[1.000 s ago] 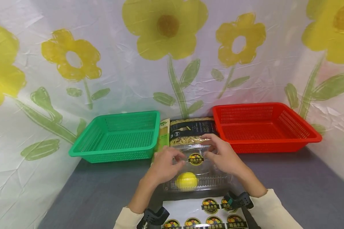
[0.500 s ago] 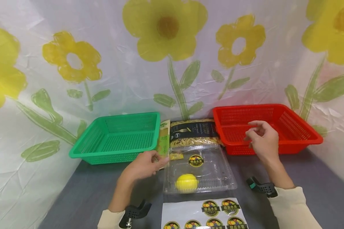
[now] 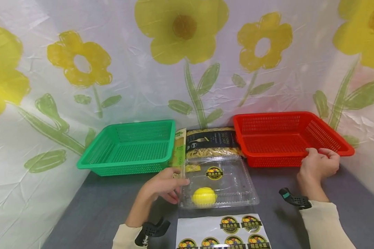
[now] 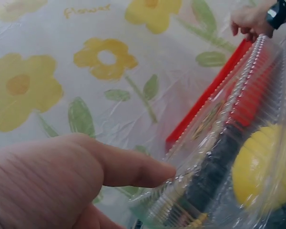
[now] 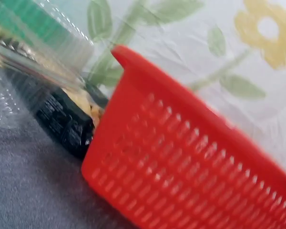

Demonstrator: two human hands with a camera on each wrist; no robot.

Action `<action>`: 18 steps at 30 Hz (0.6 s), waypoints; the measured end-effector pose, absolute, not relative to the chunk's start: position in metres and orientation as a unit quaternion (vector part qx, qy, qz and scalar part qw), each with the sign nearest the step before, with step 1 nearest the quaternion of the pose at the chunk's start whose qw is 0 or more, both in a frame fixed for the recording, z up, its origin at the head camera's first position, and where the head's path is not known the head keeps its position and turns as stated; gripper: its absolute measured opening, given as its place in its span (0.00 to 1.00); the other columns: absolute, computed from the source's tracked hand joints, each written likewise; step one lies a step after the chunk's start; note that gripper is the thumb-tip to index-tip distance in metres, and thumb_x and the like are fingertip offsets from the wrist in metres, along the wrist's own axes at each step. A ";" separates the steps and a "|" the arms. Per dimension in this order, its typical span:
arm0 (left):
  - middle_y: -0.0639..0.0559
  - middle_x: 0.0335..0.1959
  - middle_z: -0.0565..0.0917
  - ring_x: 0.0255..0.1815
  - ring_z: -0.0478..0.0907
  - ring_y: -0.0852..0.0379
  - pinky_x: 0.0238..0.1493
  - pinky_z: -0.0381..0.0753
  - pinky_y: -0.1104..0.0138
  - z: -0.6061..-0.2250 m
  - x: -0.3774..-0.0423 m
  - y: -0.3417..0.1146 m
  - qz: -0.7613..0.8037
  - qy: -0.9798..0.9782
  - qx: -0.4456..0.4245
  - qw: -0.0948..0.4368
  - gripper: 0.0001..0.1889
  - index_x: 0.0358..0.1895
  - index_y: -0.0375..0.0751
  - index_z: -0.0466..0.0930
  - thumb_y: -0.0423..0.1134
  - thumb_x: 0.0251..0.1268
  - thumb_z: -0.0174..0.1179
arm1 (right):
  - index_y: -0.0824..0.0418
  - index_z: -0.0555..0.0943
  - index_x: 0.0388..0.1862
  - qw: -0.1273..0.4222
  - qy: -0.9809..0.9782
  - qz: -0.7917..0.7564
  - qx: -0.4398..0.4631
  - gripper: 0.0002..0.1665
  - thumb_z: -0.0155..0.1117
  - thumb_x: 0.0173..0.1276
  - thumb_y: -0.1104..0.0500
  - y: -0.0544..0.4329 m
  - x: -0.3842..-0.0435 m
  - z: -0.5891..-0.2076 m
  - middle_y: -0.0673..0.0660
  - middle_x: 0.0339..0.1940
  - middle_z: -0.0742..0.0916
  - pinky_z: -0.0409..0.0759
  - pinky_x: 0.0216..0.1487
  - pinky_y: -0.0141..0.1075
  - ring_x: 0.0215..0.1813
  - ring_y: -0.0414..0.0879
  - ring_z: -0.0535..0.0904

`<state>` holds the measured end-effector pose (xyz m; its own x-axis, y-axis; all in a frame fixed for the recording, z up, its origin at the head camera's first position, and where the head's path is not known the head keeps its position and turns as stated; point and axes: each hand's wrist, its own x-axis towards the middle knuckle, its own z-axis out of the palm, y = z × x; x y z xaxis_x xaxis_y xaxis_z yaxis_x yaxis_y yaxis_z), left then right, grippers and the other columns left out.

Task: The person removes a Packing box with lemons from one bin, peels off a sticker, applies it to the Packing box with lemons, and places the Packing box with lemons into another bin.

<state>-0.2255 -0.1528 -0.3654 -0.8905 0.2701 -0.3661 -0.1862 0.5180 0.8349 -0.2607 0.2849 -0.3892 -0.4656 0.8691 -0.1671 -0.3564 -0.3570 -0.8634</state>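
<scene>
In the head view a lidded clear plastic clamshell box (image 3: 230, 183) holds a yellow lemon-like fruit (image 3: 204, 196) and bears a round fruit sticker (image 3: 214, 173) on its lid. My left hand (image 3: 162, 185) is at the box's left edge, one digit extended over the rim and other fingers lower beside it. From the left wrist, that extended digit (image 4: 138, 171) appears to meet the ribbed edge. My right hand (image 3: 319, 164) hovers before the red basket's (image 3: 277, 160) front rim, fingers loosely curled. Nothing shows in its grasp; contact with the rim is unclear.
A green basket (image 3: 127, 169) stands at the left. Behind the box lie a pasta bag (image 3: 210, 141) and a green-yellow packet (image 3: 178, 148). A white sticker sheet (image 3: 199, 226) lies in front on the dark table (image 3: 90, 207). A flowered cloth (image 3: 127, 86) hangs behind.
Both hands have come off the lid's middle and spread apart. The left went to the box's left edge, the right moved far right to the red basket's front. The box stays in place.
</scene>
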 end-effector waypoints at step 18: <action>0.43 0.20 0.79 0.17 0.82 0.48 0.25 0.87 0.55 -0.373 -0.229 -0.151 0.608 0.754 0.046 0.245 0.48 0.80 0.32 0.43 0.33 0.62 0.64 | 0.47 0.65 0.51 0.262 -0.230 0.871 -0.346 0.24 0.63 0.66 0.68 0.307 -0.257 -0.389 0.48 0.53 0.76 0.86 0.32 0.42 0.22 0.52 0.76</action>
